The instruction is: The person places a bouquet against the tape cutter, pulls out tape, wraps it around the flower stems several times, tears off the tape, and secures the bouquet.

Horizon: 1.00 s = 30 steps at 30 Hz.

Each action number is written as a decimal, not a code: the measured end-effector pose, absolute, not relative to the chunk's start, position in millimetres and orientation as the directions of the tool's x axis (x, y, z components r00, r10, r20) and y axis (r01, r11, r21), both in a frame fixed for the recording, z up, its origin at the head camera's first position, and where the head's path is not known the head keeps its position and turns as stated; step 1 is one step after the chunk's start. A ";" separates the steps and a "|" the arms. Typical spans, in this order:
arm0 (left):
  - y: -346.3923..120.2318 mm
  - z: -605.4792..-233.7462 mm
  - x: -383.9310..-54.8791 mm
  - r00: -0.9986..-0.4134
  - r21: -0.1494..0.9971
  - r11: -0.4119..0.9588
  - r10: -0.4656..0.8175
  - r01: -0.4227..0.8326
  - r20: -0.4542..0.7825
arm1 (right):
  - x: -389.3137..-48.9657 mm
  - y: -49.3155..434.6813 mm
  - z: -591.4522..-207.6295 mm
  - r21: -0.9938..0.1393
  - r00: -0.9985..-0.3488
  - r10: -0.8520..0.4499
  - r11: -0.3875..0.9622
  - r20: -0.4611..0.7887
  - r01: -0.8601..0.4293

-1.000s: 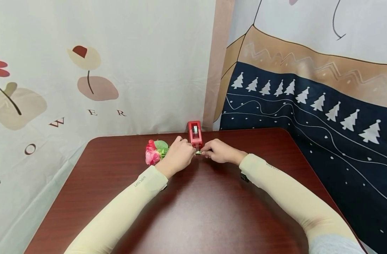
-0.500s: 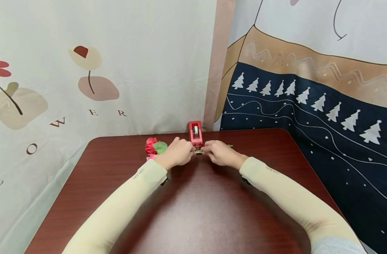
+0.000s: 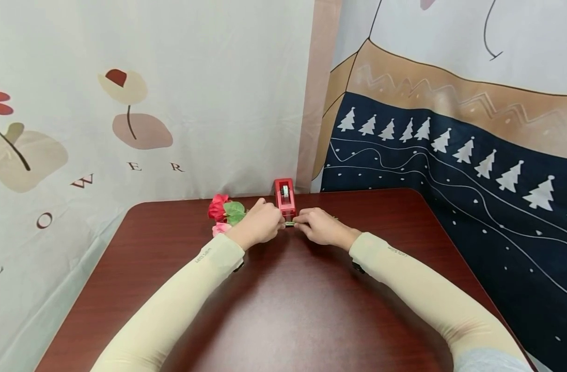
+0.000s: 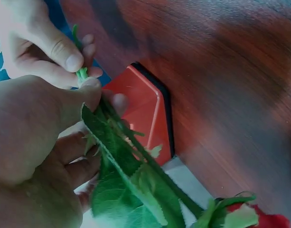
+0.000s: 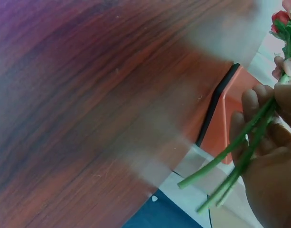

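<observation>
Both hands meet at the back of a dark red table [image 3: 293, 310], just in front of a red tape dispenser [image 3: 285, 197]. My left hand [image 3: 261, 226] grips a bunch of green flower stems [image 4: 136, 156] with leaves; red and pink blooms [image 3: 218, 209] stick out to its left. My right hand [image 3: 318, 225] pinches the same stems [image 5: 240, 152] further along, and their cut ends poke out past its fingers. A short green stretch of stem [image 3: 290, 223] shows between the two hands. The dispenser [image 4: 143, 111] lies right behind the fingers.
Printed cloth hangs close behind the table: a flower pattern [image 3: 125, 113] on the left, a navy band with white trees [image 3: 451, 150] on the right. The table's rounded far corners sit near the cloth.
The blooms have swung up and back, from beside the left wrist to higher behind the hand. Both hands stay together on the stems in front of the dispenser.
</observation>
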<state>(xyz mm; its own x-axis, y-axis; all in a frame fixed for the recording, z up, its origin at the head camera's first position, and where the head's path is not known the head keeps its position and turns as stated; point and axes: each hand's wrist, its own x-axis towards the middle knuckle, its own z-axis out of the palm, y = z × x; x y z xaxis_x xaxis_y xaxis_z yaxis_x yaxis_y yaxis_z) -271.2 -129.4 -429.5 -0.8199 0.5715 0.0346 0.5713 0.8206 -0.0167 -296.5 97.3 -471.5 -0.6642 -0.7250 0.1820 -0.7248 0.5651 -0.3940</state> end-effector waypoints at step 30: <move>-134.5 -453.3 -260.7 -0.619 -0.284 0.726 0.685 0.627 0.384 | -321.8 92.0 -456.8 -0.640 -0.713 -0.699 0.572 -0.052 -0.513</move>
<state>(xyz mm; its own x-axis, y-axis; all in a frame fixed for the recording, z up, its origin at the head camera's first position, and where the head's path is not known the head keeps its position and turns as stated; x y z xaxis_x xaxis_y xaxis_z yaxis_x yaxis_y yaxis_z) -260.7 -134.5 -453.3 -0.6191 0.6851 0.3839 0.6268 0.7256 -0.2840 -321.8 92.0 -456.8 -0.7134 -0.6988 -0.0524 -0.5129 0.5716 -0.6405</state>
